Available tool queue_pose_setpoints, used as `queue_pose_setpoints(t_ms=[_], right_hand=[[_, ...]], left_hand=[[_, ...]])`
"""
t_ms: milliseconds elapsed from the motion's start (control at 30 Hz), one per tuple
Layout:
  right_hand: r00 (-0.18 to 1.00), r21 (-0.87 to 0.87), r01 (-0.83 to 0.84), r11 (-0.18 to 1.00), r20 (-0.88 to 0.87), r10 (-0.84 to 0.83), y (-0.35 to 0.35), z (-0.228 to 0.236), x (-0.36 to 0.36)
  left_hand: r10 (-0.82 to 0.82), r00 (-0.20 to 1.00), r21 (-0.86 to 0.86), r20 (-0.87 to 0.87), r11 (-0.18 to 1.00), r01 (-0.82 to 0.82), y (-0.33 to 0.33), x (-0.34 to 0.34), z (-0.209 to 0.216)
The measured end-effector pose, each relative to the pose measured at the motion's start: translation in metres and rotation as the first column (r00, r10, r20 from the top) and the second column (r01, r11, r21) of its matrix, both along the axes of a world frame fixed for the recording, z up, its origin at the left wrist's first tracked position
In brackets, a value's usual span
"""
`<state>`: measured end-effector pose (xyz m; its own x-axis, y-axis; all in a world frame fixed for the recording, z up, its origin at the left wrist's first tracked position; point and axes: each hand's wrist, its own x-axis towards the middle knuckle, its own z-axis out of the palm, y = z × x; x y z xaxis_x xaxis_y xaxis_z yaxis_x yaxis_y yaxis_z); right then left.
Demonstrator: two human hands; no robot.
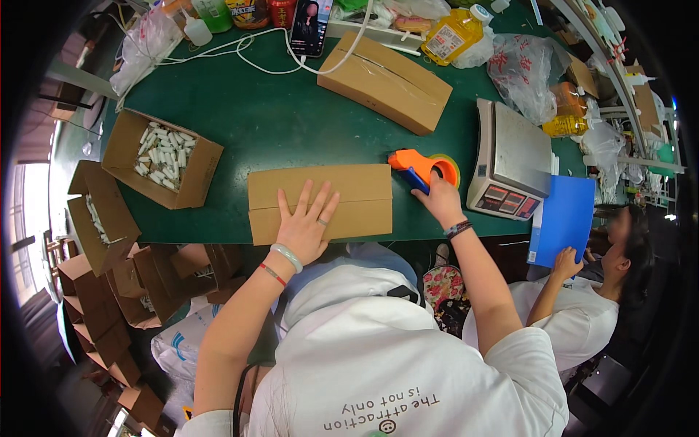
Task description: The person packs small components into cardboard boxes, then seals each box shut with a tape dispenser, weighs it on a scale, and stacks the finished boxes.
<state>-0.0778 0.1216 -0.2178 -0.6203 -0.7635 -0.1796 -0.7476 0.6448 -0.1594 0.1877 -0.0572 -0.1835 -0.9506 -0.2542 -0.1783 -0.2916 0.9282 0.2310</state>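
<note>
A brown cardboard box (364, 191) lies with its top flaps closed at the near edge of the green table. My left hand (303, 224) rests flat on it, fingers spread over the seam between the flaps. To the right of the box, my right hand (442, 202) grips an orange and blue tape dispenser (412, 159). A yellowish roll of tape (445, 166) sits in the dispenser, just above my fingers. The dispenser's front end is close to the box's far right corner. Part of its handle is hidden by my hand.
A taped box (386, 84) lies farther back near a phone (312, 29) with a white cable. An open box of small white parts (164, 156) stands left. Right are a weighing scale (513, 149) and a co-worker's hand (566, 262) on a blue folder (564, 218).
</note>
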Motion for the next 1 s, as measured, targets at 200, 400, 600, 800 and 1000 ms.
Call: queue_pose_setpoints(t_ms=[200,400,600,800,1000], right_hand=[[0.861,-0.42,0.098,0.902,0.491,0.135,-0.007,0.075,-0.01],[0.394,-0.261,0.023,0.965,0.889,0.231,-0.054,0.1,0.015],[0.484,-0.249,-0.147,0.957,0.826,0.289,-0.078,0.089,0.036],[0.509,-0.135,-0.202,0.97,0.832,0.222,-0.079,0.084,0.029],[0.515,-0.183,-0.079,0.98,0.834,0.197,-0.077,0.082,0.034]], left_hand=[[0.019,0.999,0.026,0.044,0.999,-0.02,0.002,0.002,0.001],[0.004,0.994,-0.205,0.112,0.979,0.02,0.015,-0.002,-0.019],[-0.066,0.996,-0.315,0.065,0.946,0.083,0.019,-0.004,-0.043],[0.036,0.999,0.006,0.02,0.999,-0.036,0.024,0.001,-0.011],[-0.01,1.0,-0.074,0.008,0.997,0.011,0.018,0.013,-0.023]])
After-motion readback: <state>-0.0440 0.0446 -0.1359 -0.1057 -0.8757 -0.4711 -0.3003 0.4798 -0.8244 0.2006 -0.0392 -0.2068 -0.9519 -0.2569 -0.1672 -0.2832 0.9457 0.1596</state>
